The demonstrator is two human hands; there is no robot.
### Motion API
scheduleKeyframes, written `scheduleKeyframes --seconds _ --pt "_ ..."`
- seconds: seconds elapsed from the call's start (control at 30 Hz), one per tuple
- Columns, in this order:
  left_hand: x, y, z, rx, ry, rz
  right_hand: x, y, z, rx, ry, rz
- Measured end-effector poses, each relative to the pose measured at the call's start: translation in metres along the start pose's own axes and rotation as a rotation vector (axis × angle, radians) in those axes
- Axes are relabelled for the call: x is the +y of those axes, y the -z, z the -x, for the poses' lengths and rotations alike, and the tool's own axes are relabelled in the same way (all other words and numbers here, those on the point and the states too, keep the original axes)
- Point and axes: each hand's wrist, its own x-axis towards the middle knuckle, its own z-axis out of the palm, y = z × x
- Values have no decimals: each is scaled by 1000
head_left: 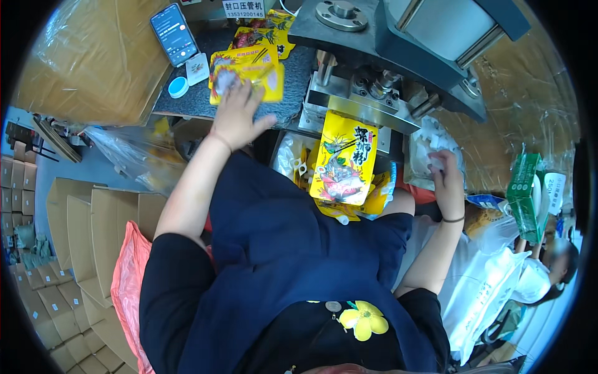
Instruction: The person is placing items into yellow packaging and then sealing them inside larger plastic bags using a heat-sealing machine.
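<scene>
phone (174, 34), screen lit | round blue lid (178, 87) nearby | open cartons (115, 227), left | green box (523, 196), right

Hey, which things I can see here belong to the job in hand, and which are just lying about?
Likely part of the job:
- pouches at the left hand
- front pouch, by the press
- white pieces near the right hand

Seemingly just lying about:
- phone
- blue disc
- green box
</scene>
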Motion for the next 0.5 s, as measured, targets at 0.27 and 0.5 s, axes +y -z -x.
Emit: scheduleKeyframes --seconds 0.27,0.5 --pt "67 18 62 224 332 1158 -75 -30 -10 206 320 29" --pt "135 40 43 -176 102 1269 -140 -38 -33 163 205 -471"
